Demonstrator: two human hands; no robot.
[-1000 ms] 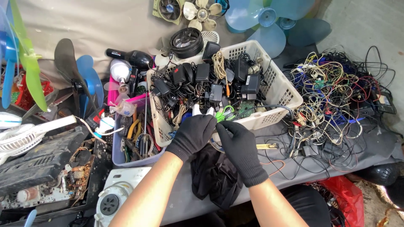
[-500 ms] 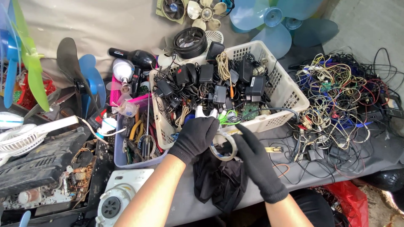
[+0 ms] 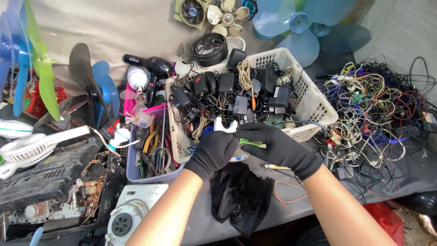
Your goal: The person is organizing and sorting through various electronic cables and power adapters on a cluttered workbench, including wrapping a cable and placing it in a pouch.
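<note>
Both hands wear black gloves and meet just in front of the white basket [image 3: 314, 98], at its near rim. The left hand [image 3: 214, 152] curls its grip around a small white-and-blue object [image 3: 239, 157], most of which is hidden under the glove, so its kind cannot be told. The right hand [image 3: 277, 146] pinches a thin green piece [image 3: 251, 143] between fingertips and thumb, right where the two hands touch. A white curved part [image 3: 225, 125] shows just behind the left hand's knuckles, against the basket's near wall.

The basket is packed with black power adapters [image 3: 227, 84] and coiled cords. In front of it, under the wrists, a black cloth [image 3: 239, 196] lies crumpled on the grey counter [image 3: 364, 200], with a small yellow-tipped tool [image 3: 277, 167] just beside the right wrist and a loop of orange wire [image 3: 287, 198] near the cloth. To the right of the basket sprawls a tangled heap of coloured wires [image 3: 373, 105]. To its left sits a lavender bin [image 3: 132, 166] holding pliers and screwdrivers. Behind the basket lie a black round fan housing [image 3: 209, 48] and pale blue fan blades [image 3: 296, 25].
</note>
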